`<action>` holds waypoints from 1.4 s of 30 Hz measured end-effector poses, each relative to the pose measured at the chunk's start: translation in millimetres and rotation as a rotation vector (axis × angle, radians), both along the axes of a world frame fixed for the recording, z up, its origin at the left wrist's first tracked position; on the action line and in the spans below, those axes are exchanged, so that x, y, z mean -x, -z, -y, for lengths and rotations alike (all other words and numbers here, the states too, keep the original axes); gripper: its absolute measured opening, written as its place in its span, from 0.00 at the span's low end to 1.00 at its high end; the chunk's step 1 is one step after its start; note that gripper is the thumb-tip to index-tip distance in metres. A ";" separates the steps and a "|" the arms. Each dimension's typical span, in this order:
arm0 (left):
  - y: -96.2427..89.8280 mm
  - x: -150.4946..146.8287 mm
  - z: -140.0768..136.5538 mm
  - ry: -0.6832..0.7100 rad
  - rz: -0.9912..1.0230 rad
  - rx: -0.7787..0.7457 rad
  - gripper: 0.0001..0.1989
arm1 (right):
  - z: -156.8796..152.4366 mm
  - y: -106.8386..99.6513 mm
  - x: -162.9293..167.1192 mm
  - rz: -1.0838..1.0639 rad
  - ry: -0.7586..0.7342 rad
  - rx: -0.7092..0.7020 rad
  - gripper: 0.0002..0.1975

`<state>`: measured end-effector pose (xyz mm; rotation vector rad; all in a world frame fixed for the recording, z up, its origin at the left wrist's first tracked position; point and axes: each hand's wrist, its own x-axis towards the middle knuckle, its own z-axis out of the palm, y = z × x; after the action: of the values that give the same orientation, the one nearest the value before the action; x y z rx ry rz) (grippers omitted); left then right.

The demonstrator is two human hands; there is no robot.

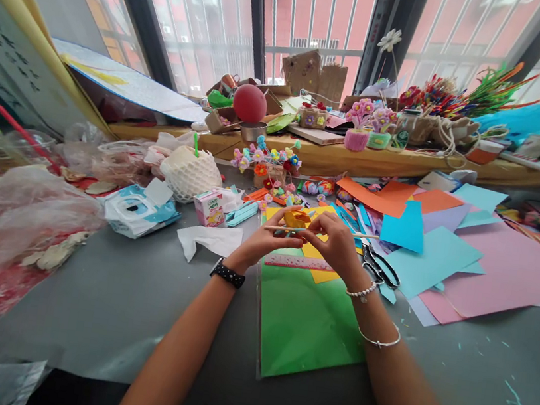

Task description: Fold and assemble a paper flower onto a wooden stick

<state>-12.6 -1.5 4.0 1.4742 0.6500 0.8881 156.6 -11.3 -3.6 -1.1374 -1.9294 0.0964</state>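
Observation:
My left hand [264,241] is closed around a small yellow-orange folded paper piece [296,218], which looks like a flower with light blue bits beside it. Close against it, my right hand [335,242] is bent in a pinch, its fingertips at the paper piece. A thin pale stick [282,229] runs across both hands and pokes out past the right one. Below them lie a pink ruler [296,262], yellow paper [324,276] and a green sheet [307,328]. Black-handled scissors [381,266] rest just right of my right hand.
Coloured paper sheets [516,271] spread over the right of the grey table [133,317]. At left are a wipes pack [141,210], a small pink box [209,208], a netted white fruit [191,173] and plastic bags [31,216]. Craft flowers [269,159] stand behind my hands.

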 end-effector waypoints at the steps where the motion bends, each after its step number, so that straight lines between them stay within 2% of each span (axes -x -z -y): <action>1: 0.0 0.0 0.1 0.001 -0.001 0.001 0.35 | -0.1 0.1 0.0 -0.001 0.002 -0.002 0.12; 19: 1.5 0.4 0.0 -0.012 -0.008 -0.010 0.37 | 1.2 -1.1 1.3 -0.047 -0.007 0.053 0.13; 42: 0.9 0.5 0.9 -0.008 -0.012 0.018 0.38 | 1.2 -0.4 1.1 0.010 -0.001 0.037 0.12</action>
<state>-13.1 -2.4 3.1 1.4634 0.6716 0.8777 155.4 -12.5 -3.2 -1.1630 -1.9444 0.1275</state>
